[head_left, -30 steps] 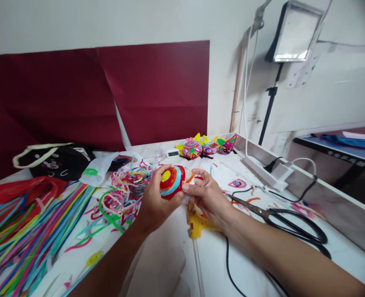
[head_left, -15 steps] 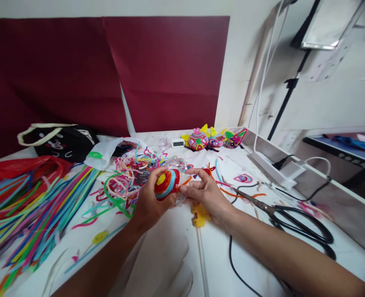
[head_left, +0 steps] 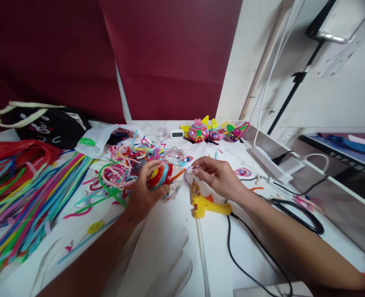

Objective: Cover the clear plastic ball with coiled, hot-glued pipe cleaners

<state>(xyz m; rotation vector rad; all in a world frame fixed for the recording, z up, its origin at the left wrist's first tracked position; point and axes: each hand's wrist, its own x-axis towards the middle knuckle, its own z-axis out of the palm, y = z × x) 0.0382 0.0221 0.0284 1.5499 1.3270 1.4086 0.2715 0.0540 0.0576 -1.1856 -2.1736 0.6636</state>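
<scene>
My left hand (head_left: 148,187) is closed around a small ball wrapped in red, orange, blue and yellow fuzzy strips (head_left: 161,175). From the ball's right side an orange strip end (head_left: 177,176) sticks out loose. To the right, my right hand (head_left: 215,173) is apart from the ball, thumb and fingertips pinched together. A thin purple strand (head_left: 187,175) curves down from those fingertips, blurred. Just below the right hand lies a yellow glue gun (head_left: 201,205), its nozzle pointing away from me and its black cord (head_left: 247,225) trailing right.
Loose pipe cleaners (head_left: 52,189) cover the left, with a tangled pile (head_left: 126,165) behind my left hand. Black-handled scissors (head_left: 300,214) lie partly under my right forearm. Farther back stand a small digital clock (head_left: 177,134), decorated fish-like figures (head_left: 198,131) and a power strip (head_left: 271,165).
My right hand has drawn away from the ball to the right, and the orange strip end now shows free. More of the glue gun is visible. The view has tilted down slightly.
</scene>
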